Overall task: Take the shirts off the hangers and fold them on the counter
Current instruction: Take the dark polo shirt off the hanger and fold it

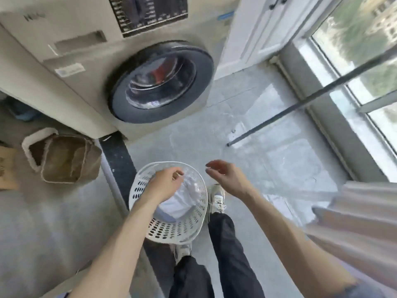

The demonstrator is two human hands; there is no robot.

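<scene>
Item 1. Laundry basket: white perforated plastic, round, standing on the grey floor towards its near edge, partly over a dark strip that runs out from the washing machine's corner. My right shoe is just beside its rim.

Item 2. Pale cloth: white and light blue, lying inside the basket. Too blurred to tell whether it is a shirt.

Item 3. Left hand: over the basket's mouth, fingers curled downward, thumb and forefinger tips close together. I cannot tell whether it has hold of the cloth.

Item 4. Right hand: in the air to the right of the basket, fingers loosely bent, nothing in it.

Item 5. Striped fabric: pale, hanging in folds at the right edge of view beside my right forearm.

Item 6. Washing machine: front-loader at the far left of the floor, dark round door, something red behind the glass.

Item 7. Brown bin: on the floor left of the dark strip.

Item 8. Dark rod: slanting across the right side, in front of the window.
</scene>
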